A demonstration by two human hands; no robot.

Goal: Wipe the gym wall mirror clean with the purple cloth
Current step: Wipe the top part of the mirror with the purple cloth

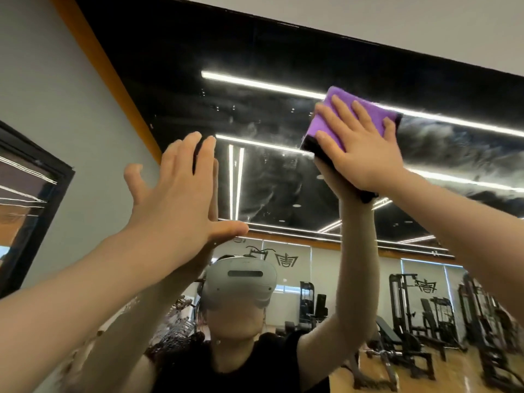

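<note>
The gym wall mirror (pixel 269 171) fills most of the view and carries cloudy smears and droplets in its upper part. My right hand (pixel 360 146) presses the folded purple cloth (pixel 320 126) flat against the glass at upper right, fingers straight and spread over it. My left hand (pixel 181 191) lies flat on the mirror at centre left, fingers straight and together, thumb out. Both arms reach upward. The reflection shows a person in a black shirt with a white headset.
The mirror's orange left edge (pixel 113 78) meets a grey wall (pixel 56 109). A black-framed panel (pixel 31 211) hangs on that wall at far left. A white surface (pixel 425 21) runs above the mirror's top edge. Gym machines and benches (pixel 411 321) show in the reflection, lower right.
</note>
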